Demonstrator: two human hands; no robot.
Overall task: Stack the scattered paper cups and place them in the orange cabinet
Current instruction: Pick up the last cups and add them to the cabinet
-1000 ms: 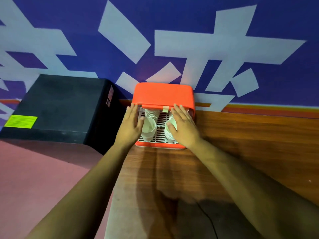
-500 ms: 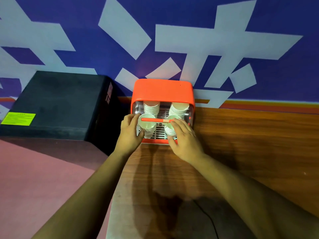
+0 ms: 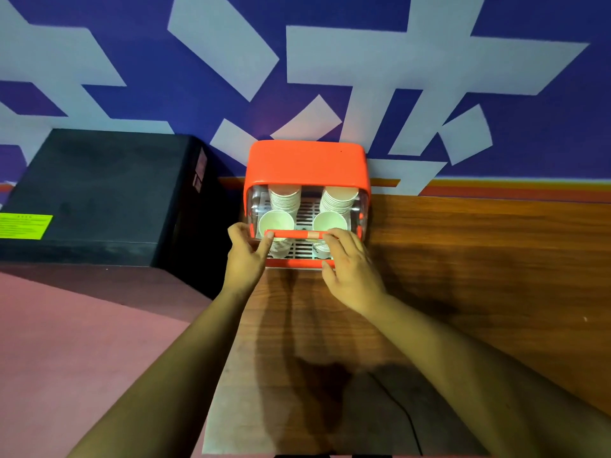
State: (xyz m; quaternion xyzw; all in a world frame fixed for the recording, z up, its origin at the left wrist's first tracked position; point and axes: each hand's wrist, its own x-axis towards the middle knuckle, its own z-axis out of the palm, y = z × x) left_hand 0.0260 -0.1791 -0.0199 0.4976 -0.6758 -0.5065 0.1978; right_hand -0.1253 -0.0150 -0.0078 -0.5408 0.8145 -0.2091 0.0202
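Observation:
The orange cabinet (image 3: 307, 163) stands against the wall at the back of the wooden table (image 3: 463, 259). Inside it, white paper cups sit in stacks: two at the back (image 3: 285, 200) (image 3: 340, 200) and two in front (image 3: 276, 221) (image 3: 330, 221). Its clear door is partly lowered in front of them, and the orange door handle (image 3: 294, 234) lies across the front cups. My left hand (image 3: 244, 256) holds the handle's left end, index finger on the bar. My right hand (image 3: 347, 262) hooks its fingers over the right end, thumb near the cabinet's base.
A large black box (image 3: 99, 186) with a green label (image 3: 24, 226) stands just left of the cabinet. A thin dark cable (image 3: 406, 414) runs over the table near me. The blue and white wall is directly behind the cabinet.
The clear door has swung down from the cabinet's top edge to about mid-height. Both hands came down and toward me with its handle.

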